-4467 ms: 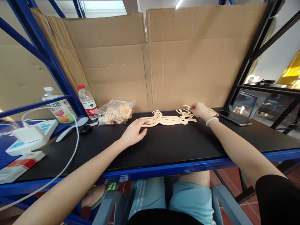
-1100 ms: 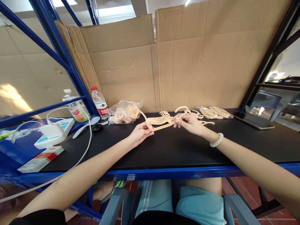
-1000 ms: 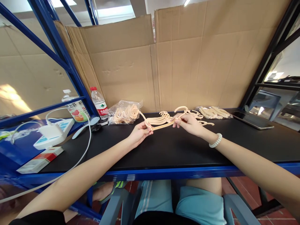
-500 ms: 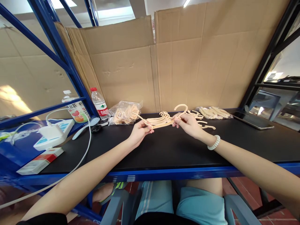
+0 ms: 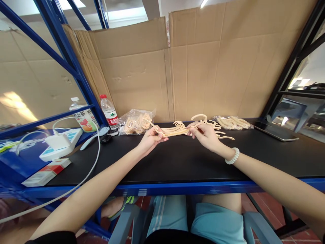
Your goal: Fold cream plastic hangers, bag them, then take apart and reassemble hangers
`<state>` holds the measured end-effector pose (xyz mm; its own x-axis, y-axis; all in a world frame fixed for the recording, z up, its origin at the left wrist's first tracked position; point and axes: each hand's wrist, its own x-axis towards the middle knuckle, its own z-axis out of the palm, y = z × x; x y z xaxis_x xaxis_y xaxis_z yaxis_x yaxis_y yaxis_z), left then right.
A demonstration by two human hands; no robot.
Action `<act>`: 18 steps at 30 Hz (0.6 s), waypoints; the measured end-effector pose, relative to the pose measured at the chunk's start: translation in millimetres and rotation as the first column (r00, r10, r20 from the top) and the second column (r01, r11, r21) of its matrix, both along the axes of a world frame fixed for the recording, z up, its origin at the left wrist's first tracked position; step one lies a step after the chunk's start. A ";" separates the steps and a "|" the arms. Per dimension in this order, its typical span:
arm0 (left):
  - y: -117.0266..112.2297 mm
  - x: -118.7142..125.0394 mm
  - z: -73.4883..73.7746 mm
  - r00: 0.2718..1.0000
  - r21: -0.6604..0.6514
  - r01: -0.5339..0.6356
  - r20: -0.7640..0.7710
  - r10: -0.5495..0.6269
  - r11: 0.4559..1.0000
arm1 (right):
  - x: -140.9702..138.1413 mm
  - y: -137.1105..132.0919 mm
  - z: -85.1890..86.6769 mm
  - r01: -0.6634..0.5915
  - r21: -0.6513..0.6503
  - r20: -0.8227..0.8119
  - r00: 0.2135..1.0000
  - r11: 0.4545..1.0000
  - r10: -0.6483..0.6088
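Note:
Between my two hands, above the black tabletop (image 5: 175, 166), is a cream plastic clothes hanger (image 5: 175, 134). My left hand (image 5: 151, 138) pinches its left end, where a thin piece sticks up past the fingers. My right hand (image 5: 203, 134) grips it at the right, and a curved hook rises above that hand. Just behind lies a row of several similar hangers (image 5: 175, 127), partly hidden by the held one. More hangers (image 5: 215, 126) lie beyond my right hand, partly covered by it.
Clear bags of cream hanger parts (image 5: 135, 122) and of long pieces (image 5: 233, 122) lie along the cardboard wall (image 5: 198, 74). At left stand a red-capped bottle (image 5: 108, 110), a brush (image 5: 93, 139), a power strip (image 5: 73, 140) and a small box (image 5: 47, 173). A tablet (image 5: 275, 131) lies right.
The hook at my right hand has tipped lower and flatter. Both hands keep their grip in nearly the same place; the whole view has shifted slightly.

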<state>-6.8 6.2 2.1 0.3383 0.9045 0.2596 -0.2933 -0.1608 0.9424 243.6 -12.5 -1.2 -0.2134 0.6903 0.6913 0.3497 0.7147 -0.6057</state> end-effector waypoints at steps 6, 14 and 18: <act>2.3 -3.9 0.3 1.000 0.001 0.018 0.015 -0.018 1.000 | 1.7 -1.3 2.4 0.000 0.060 0.006 1.000 0.998 0.000; 2.0 -4.5 2.0 0.993 -0.004 0.114 -0.012 -0.114 0.993 | 1.9 -2.1 2.7 0.011 0.072 0.043 0.999 0.997 -0.014; 4.6 -5.0 1.4 0.990 -0.008 0.139 -0.024 -0.139 0.990 | 2.0 -3.1 3.5 0.018 0.104 0.058 0.998 0.994 -0.024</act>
<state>-11.8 10.7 3.6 0.4670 0.8499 0.2442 -0.2890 -0.1143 0.9505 245.6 -15.6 2.2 -0.2422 0.6207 0.7457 0.3977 0.7646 -0.5072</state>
